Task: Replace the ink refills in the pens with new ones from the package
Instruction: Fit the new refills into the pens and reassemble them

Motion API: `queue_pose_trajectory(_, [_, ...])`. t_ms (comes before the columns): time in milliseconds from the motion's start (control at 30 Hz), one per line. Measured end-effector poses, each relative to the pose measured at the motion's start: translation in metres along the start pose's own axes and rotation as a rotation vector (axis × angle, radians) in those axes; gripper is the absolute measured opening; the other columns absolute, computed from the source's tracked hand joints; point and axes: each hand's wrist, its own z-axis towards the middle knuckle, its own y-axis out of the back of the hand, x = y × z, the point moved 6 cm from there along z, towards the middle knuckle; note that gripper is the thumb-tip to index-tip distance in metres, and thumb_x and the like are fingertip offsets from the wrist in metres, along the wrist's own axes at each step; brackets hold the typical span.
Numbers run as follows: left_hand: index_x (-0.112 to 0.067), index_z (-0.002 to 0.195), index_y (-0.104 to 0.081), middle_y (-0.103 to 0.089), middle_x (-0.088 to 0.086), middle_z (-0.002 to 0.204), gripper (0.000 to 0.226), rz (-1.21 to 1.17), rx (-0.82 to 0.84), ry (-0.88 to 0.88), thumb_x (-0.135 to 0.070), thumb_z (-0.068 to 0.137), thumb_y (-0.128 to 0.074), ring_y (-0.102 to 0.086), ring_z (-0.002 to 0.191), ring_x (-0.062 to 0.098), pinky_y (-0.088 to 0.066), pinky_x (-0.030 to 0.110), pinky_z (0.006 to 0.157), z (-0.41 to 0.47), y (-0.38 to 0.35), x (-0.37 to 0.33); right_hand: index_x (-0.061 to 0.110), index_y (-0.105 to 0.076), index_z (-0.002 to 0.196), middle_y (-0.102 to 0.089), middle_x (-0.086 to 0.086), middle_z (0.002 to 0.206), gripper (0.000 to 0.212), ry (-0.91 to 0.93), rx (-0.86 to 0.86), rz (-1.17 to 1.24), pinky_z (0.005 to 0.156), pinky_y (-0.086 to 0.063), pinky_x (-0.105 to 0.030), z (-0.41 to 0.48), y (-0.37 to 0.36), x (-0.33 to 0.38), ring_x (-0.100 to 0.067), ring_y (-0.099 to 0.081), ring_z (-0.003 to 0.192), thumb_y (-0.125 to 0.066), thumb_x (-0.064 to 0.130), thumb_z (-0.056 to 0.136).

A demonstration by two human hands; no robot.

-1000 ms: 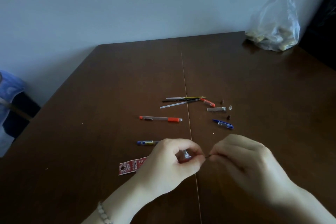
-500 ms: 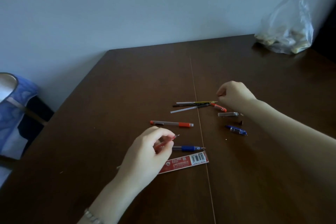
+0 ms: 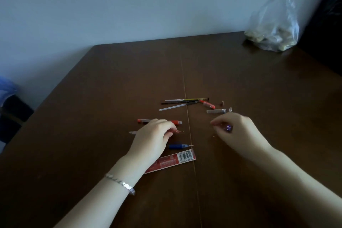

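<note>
Wide brown desk fills the view, a clear plastic bag sitting at its far right corner. Left hand lies low on the desk, its grip pinching a red-tipped refill against the surface. Right hand hovers just right of the seam, its grip curled around a small purple pen part. The red refill package lies by the left wrist, a blue pen beside it, an orange pen just beyond the knuckles. Loose refills sit further back.
</note>
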Motion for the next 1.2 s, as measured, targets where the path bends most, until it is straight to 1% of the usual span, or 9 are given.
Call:
queue_pose_trajectory(100, [-0.021, 0.109, -0.060, -0.061, -0.002, 0.115, 0.022, 0.039, -0.015, -0.041, -0.016, 0.090, -0.050, -0.052, 0.109, 0.013, -0.043, 0.023, 0.089, 0.006, -0.007, -0.002, 0.023, -0.069, 0.095, -0.057, 0.019, 0.079, 0.017, -0.019, 0.056, 0.020, 0.067, -0.042, -0.004, -0.024, -0.006, 0.004, 0.002, -0.054, 0.073, -0.063, 0.016, 0.080])
queue_pose_trajectory(233, [-0.017, 0.108, -0.063, -0.063, 0.000, 0.115, 0.024, 0.059, -0.101, -0.090, -0.012, 0.086, -0.057, -0.055, 0.108, 0.014, -0.039, 0.020, 0.087, -0.004, -0.001, -0.003, 0.029, -0.060, 0.098, -0.058, 0.014, 0.084, 0.029, -0.063, 0.135, 0.008, 0.065, -0.047, -0.014, -0.037, -0.021, 0.017, -0.002, -0.055, 0.077, -0.064, 0.045, 0.075])
queue_pose_trajectory(333, [-0.016, 0.105, -0.065, -0.066, 0.002, 0.108, 0.026, 0.060, -0.141, -0.112, -0.010, 0.080, -0.064, -0.060, 0.099, 0.015, -0.042, 0.020, 0.083, -0.021, 0.008, -0.008, 0.028, -0.054, 0.096, -0.053, 0.014, 0.081, 0.035, -0.047, 0.125, -0.059, 0.062, -0.048, -0.019, -0.034, -0.037, 0.032, -0.005, -0.052, 0.076, -0.061, 0.053, 0.073])
queue_pose_trajectory(500, [-0.019, 0.108, -0.063, -0.065, -0.001, 0.106, 0.025, 0.020, -0.116, -0.118, -0.019, 0.083, -0.062, -0.059, 0.097, 0.011, -0.042, 0.017, 0.080, -0.050, 0.013, -0.014, 0.025, -0.051, 0.103, -0.055, 0.012, 0.088, 0.023, -0.056, 0.142, -0.031, 0.068, -0.050, -0.019, -0.031, -0.050, 0.037, -0.006, -0.054, 0.081, -0.059, 0.030, 0.082])
queue_pose_trajectory(733, [-0.025, 0.119, -0.051, -0.063, -0.005, 0.113, 0.040, -0.050, -0.077, -0.157, -0.038, 0.082, -0.059, -0.055, 0.105, 0.010, -0.049, 0.033, 0.089, -0.060, -0.002, -0.015, 0.024, -0.059, 0.085, -0.065, 0.002, 0.075, 0.021, -0.079, 0.011, 0.431, 0.068, -0.053, -0.018, -0.042, -0.017, 0.036, -0.004, -0.063, 0.075, -0.067, 0.007, 0.076])
queue_pose_trajectory(900, [-0.027, 0.123, -0.049, -0.056, -0.007, 0.121, 0.042, -0.231, -0.081, -0.140, -0.038, 0.083, -0.053, -0.050, 0.113, 0.005, -0.043, 0.017, 0.093, -0.053, 0.002, -0.023, 0.012, -0.058, 0.087, -0.071, -0.002, 0.067, 0.017, -0.184, -0.055, 0.783, 0.057, -0.056, -0.021, -0.044, 0.000, 0.024, -0.011, -0.068, 0.063, -0.066, 0.002, 0.076])
queue_pose_trajectory(1033, [-0.027, 0.126, -0.047, -0.054, -0.009, 0.122, 0.044, -0.230, -0.048, -0.163, -0.036, 0.084, -0.051, -0.047, 0.113, 0.003, -0.034, 0.004, 0.088, -0.051, 0.002, -0.030, 0.014, -0.058, 0.080, -0.070, -0.004, 0.077, 0.019, -0.154, -0.122, 0.686, 0.058, -0.056, -0.025, -0.049, 0.008, 0.022, -0.012, -0.070, 0.070, -0.067, -0.001, 0.074])
queue_pose_trajectory(1100, [-0.027, 0.126, -0.047, -0.056, -0.008, 0.118, 0.043, -0.224, -0.058, -0.181, -0.038, 0.084, -0.050, -0.049, 0.110, 0.003, -0.036, 0.004, 0.087, -0.052, 0.002, -0.032, 0.020, -0.060, 0.075, -0.069, -0.002, 0.082, 0.023, -0.111, -0.133, 0.602, 0.059, -0.055, -0.027, -0.051, 0.010, 0.024, -0.013, -0.069, 0.071, -0.069, -0.001, 0.071])
queue_pose_trajectory(1200, [-0.027, 0.123, -0.049, -0.058, -0.008, 0.108, 0.040, -0.218, -0.073, -0.195, -0.038, 0.085, -0.050, -0.053, 0.101, 0.004, -0.043, 0.011, 0.083, -0.054, 0.001, -0.032, 0.026, -0.067, 0.071, -0.069, 0.003, 0.085, 0.028, -0.037, -0.097, 0.492, 0.061, -0.054, -0.017, -0.051, 0.008, 0.030, -0.010, -0.066, 0.074, -0.071, -0.002, 0.069])
